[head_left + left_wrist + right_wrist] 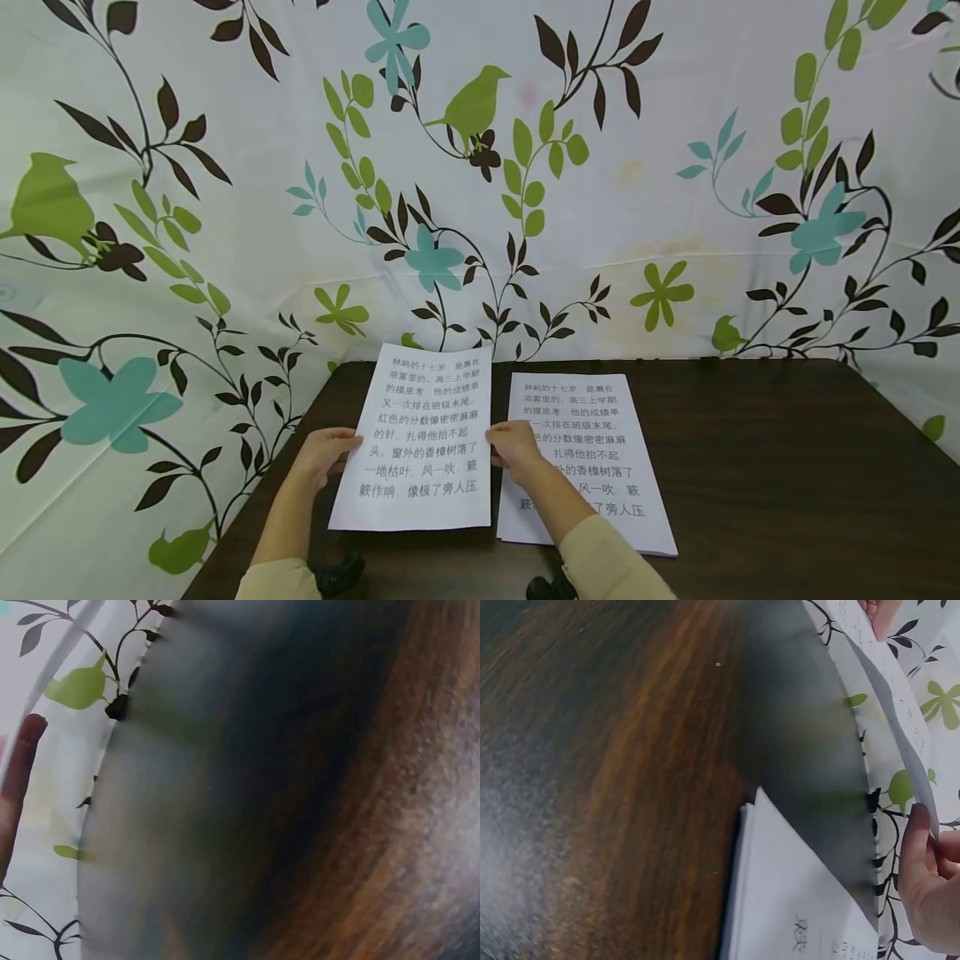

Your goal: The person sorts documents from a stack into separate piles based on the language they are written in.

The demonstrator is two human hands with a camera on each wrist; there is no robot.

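Observation:
A sheet of paper printed with large Chinese characters is held up off the table between both hands. My left hand pinches its left edge, and my right hand pinches its right edge. In the right wrist view the sheet appears nearly edge-on, with the right hand gripping one side by thumb and fingers. Only a finger of the left hand shows in the left wrist view, against the paper's edge. A stack of similar printed sheets lies on the table, partly hidden behind my right hand and forearm.
The dark wooden table extends to the right of the stack. A white curtain with leaves, birds and flowers hangs along its far edge. Black straps or devices sit at the wrists.

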